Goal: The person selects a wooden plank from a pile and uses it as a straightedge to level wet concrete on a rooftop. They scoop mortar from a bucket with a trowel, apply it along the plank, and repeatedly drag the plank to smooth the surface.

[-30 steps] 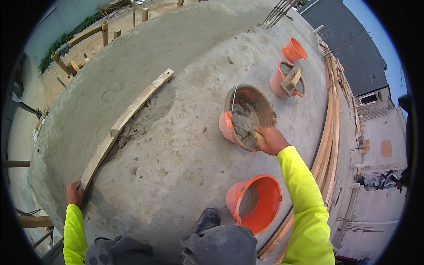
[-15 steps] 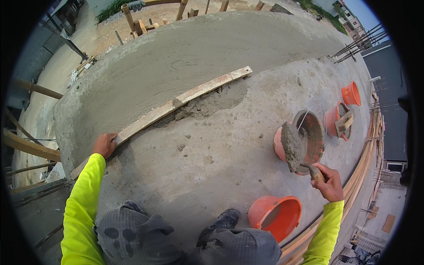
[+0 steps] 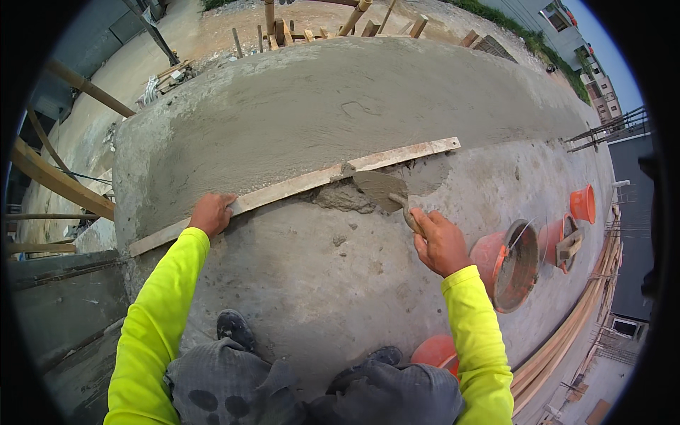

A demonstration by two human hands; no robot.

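Set outdoors in daylight: rough grey concrete floor (image 3: 297,290) below, pale-brown dirt ground (image 3: 443,20) beyond, round brown wooden poles (image 3: 92,90) at left, a strip of green plants (image 3: 545,49), a flat dark-grey wall (image 3: 632,212) at right, blue sky (image 3: 599,30) above.

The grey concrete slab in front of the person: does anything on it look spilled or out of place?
Yes, small lumps of grey mortar lie on the bare concrete slab, apart from the wet-looking grey heap along the long, pale wooden board. They look like stray droppings.

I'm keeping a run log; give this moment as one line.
left hand: holds board | right hand: holds trowel | trowel: at mortar beside board | buckets: on slab, right side
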